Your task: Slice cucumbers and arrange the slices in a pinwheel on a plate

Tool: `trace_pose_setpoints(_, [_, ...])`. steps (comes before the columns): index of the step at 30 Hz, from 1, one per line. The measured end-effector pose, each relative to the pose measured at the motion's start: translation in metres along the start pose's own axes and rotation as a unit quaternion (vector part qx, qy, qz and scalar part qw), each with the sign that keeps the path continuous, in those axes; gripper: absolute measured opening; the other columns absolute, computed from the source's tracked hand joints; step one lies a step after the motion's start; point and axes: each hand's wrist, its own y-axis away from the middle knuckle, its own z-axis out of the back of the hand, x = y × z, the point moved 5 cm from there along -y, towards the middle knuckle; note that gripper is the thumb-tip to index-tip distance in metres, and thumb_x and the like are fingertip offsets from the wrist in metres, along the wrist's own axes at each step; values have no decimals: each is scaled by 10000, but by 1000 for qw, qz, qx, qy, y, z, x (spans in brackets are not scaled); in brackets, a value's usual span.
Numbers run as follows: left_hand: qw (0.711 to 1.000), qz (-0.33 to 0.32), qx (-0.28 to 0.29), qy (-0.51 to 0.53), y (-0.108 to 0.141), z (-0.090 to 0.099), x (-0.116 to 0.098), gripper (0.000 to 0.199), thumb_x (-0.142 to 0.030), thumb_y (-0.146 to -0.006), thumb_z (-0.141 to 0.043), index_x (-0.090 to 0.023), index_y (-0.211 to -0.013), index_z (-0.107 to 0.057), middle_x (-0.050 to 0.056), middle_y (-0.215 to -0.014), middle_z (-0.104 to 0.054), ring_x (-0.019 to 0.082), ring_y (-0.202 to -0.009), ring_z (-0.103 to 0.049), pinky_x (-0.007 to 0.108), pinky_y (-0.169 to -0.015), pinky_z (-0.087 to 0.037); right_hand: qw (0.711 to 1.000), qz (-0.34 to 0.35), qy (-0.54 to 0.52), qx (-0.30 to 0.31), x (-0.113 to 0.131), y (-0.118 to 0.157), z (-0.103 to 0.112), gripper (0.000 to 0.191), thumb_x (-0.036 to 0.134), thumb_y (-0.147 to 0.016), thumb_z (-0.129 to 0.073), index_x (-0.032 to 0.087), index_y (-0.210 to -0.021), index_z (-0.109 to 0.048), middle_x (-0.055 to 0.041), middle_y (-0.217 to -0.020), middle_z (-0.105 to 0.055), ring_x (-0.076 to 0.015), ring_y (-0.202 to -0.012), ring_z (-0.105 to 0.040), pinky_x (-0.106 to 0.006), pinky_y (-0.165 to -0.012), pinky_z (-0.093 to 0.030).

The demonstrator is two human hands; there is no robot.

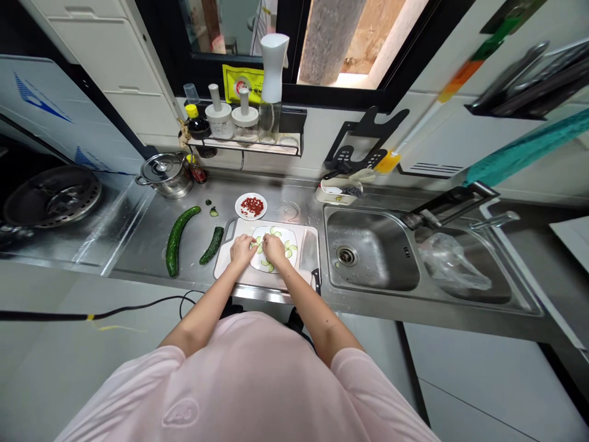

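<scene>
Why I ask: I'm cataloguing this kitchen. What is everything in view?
Cucumbers: 2, green, counter's left
Scraps: 2, green, near cucumbers
Board: 1, pale, counter front
Large plate: 1, white, on board
Slices: several, pale green, large plate
Knife: 1, black-handled, board's right
Small plate: 1, white, behind board
Bits: many, red, small plate
Pot: 1, silver, counter's back left
Pan: 1, dark, far left
Bottles: several, mixed colours, around shelf
Jars: 2, white-lidded, shelf
Packet: 1, yellow, behind jars
Wall tools: several, mixed colours, upper right
Basins: 2, silver, right of board
Bag: 1, clear, right basin
Faucet: 1, dark, at basins
Left hand and right hand: 2, bare, at large plate
Shirt: 1, pink, bottom
</scene>
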Motion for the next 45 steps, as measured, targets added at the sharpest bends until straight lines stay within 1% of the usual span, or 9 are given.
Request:
trace_pose_setpoints(4, [1000,-9,-5,-3,-1,-1,1,158,-320,-795,-600,-245,-919,-663,37,-968,-598,192,-962,-513,279,-798,-408,1000,0,26,5,1,2,2,237,241,-920,-403,178,-1069,-576,-99,-1049,-597,-186,-981,-509,-255,-753,-362])
trace_pose_setpoints(8, [1000,-24,-10,-2,0,0,3,168,-338,-802,-599,-240,-922,-666,39,-957,-599,191,-947,-516,282,-798,-411,999,3,32,-6,0,3,2,247,262,-923,-407,177,-1085,-574,-110,-1091,-569,-204,-1018,-474,-275,-779,-366])
trace_pose_setpoints(14, [997,-76,-9,-3,1,0,0,174,-330,-820,-581,-236,-929,-679,49,-950,-588,189,-935,-507,285,-803,-410,999,21,33,-35,-4,8,-2,251,300,-934,-391,213,-1066,-585,-84,-1064,-558,-209,-1000,-457,-278,-757,-367])
trace_pose_setpoints(18, [996,-92,0,-13,0,-1,-1,163,-306,-830,-567,-244,-917,-690,48,-963,-583,187,-936,-499,282,-779,-417,998,28,39,-31,-5,10,-4,247,283,-937,-381,228,-1055,-591,-74,-1053,-551,-204,-985,-453,-271,-735,-359])
trace_pose_setpoints(22, [994,-102,15,-27,-2,-1,-1,173,-292,-841,-552,-239,-913,-701,59,-978,-580,194,-944,-495,293,-796,-420,998,31,46,-27,-4,10,-4,262,272,-940,-367,222,-1043,-603,-76,-1043,-550,-206,-984,-450,-272,-730,-359])
trace_pose_setpoints(26, [991,-130,20,-35,-2,1,-4,194,-304,-860,-528,-243,-933,-697,62,-976,-577,194,-950,-487,292,-786,-422,998,29,49,-25,-4,10,-3,269,280,-942,-366,222,-1053,-605,-79,-1045,-548,-206,-986,-447,-273,-738,-357])
trace_pose_setpoints(31, [984,-169,26,-51,1,1,-7,216,-291,-877,-500,-274,-987,-685,60,-978,-569,190,-952,-474,284,-772,-414,998,29,46,-20,-4,10,-4,261,288,-940,-379,222,-1055,-604,-82,-1056,-544,-204,-986,-439,-270,-742,-345])
trace_pose_setpoints(38, [979,-186,37,-73,2,-1,-7,224,-266,-869,-499,-281,-989,-688,63,-990,-557,192,-954,-463,283,-763,-414,998,33,46,-22,-5,10,-4,278,296,-940,-373,218,-1042,-619,-86,-1035,-547,-213,-982,-436,-270,-736,-338])
trace_pose_setpoints(45, [977,-190,54,-84,4,3,-9,241,-263,-872,-483,-287,-1011,-679,63,-994,-544,189,-957,-450,286,-772,-406,998,37,50,-13,-3,11,-2,287,296,-949,-346,232,-1061,-602,-79,-1050,-530,-209,-995,-420,-277,-755,-349])
